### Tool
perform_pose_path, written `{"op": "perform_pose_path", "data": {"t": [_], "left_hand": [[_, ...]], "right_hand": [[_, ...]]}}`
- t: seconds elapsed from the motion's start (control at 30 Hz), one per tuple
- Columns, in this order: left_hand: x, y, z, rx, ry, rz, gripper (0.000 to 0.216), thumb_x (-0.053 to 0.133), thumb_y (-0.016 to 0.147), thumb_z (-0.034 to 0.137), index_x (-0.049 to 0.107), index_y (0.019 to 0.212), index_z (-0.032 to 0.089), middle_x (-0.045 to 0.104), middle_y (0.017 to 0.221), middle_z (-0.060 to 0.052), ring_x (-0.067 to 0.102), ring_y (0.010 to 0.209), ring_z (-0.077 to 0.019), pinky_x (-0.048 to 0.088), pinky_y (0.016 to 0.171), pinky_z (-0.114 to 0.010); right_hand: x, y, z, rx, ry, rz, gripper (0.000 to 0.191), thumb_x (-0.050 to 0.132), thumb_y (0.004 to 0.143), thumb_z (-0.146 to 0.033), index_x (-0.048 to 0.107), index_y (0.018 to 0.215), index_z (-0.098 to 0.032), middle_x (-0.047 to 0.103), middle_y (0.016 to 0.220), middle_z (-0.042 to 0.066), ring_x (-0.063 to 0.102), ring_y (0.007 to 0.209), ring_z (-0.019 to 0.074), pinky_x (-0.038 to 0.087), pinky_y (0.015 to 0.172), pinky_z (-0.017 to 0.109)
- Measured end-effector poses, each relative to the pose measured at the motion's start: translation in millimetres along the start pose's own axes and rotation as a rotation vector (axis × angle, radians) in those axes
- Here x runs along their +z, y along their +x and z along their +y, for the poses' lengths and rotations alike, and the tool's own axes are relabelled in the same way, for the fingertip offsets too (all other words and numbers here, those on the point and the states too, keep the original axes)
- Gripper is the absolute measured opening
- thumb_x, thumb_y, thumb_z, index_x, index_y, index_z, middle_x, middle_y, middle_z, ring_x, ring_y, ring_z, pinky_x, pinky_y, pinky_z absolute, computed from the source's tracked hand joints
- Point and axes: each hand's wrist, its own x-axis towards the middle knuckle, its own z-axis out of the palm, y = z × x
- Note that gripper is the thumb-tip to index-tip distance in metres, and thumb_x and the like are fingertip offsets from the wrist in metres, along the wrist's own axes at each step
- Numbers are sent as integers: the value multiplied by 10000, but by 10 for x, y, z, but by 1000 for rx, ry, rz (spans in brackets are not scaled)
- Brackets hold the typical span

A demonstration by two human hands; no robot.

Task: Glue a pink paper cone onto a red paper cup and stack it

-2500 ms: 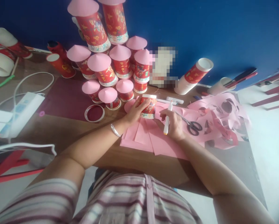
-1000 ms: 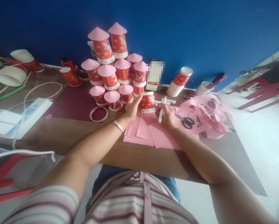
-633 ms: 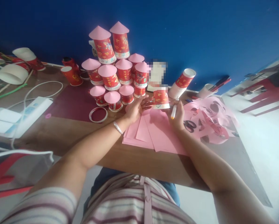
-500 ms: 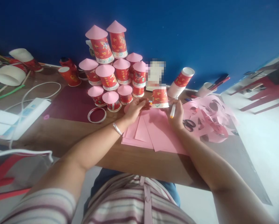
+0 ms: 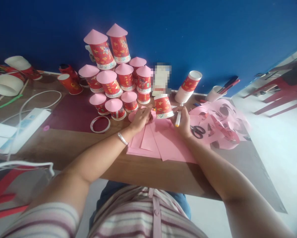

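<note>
My right hand (image 5: 184, 123) is closed round a white marker pen (image 5: 178, 118) with an orange end, its tip pointing up. Between my hands is a red paper cup (image 5: 163, 106), printed with gold figures. It is rim down and slightly tilted, with drawn marks on its white rim band. My left hand (image 5: 142, 118) is closed just left of the cup, and a small orange bit shows at its fingertips. What it grips is mostly hidden, and I cannot tell which fingers support the cup. Pink paper sheets (image 5: 172, 142) lie under both hands.
Several red cups with pink cone roofs (image 5: 106, 82) stand stacked at the left. A white ring (image 5: 100, 124) lies before them. Right are stacked cups (image 5: 190, 85), a pen cup (image 5: 216, 94), scissors (image 5: 198, 131) and pink scraps (image 5: 219, 122). A power strip (image 5: 30, 127) is far left.
The view has shifted slightly, so everything sits a little further left. The cup has tilted a little and moved away from my left fingertips. My right hand still holds the marker.
</note>
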Motion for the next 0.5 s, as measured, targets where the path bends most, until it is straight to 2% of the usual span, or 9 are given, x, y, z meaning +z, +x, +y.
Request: {"op": "perform_pose_path", "data": {"t": [0.07, 0.13, 0.23, 0.3, 0.4, 0.5], "left_hand": [[3, 6, 16, -12, -53, 22, 550, 640, 1024, 508, 563, 565, 215, 592, 562, -41, 644, 615, -183, 535, 662, -358], [18, 9, 55, -61, -172, 56, 394, 675, 1013, 435, 681, 703, 192, 708, 727, -71, 738, 804, -237, 581, 753, -380], [56, -2, 122, -102, -321, 66, 139, 755, 957, 335, 750, 957, 196, 777, 972, -75, 760, 1083, -291, 614, 894, -402], [81, -20, 156, -74, -342, -9, 159, 796, 914, 310, 752, 1032, 214, 786, 1067, -65, 733, 1196, -307, 609, 978, -421], [107, -46, 195, -30, -331, -107, 253, 840, 865, 307, 757, 1084, 211, 785, 1115, -70, 723, 1215, -317, 593, 1023, -439], [113, -63, 232, -41, -337, -101, 251, 830, 865, 314, 746, 1073, 201, 779, 1080, -78, 733, 1169, -313, 583, 1023, -452]], "right_hand": [[4, -3, 4, -5, 2, 4, 213, 693, 816, -299, 521, 939, -267, 659, 848, -15, 594, 682, 154, 514, 640, 315], [9, -14, -4, -18, -7, 3, 198, 685, 829, -308, 528, 944, -270, 673, 872, -10, 610, 700, 162, 525, 654, 322], [18, -43, -37, -52, -42, -12, 166, 669, 834, -302, 537, 931, -276, 675, 838, -19, 602, 672, 168, 518, 634, 323], [25, -63, -66, -84, -86, -37, 144, 660, 831, -284, 546, 919, -279, 665, 789, -25, 585, 636, 169, 500, 602, 318], [42, -81, -107, -153, -128, -86, 121, 639, 829, -251, 551, 907, -277, 660, 766, -25, 584, 619, 166, 489, 586, 309], [67, -89, -129, -212, -134, -135, 93, 627, 844, -259, 551, 896, -271, 668, 792, -11, 616, 653, 167, 496, 599, 301]]}}
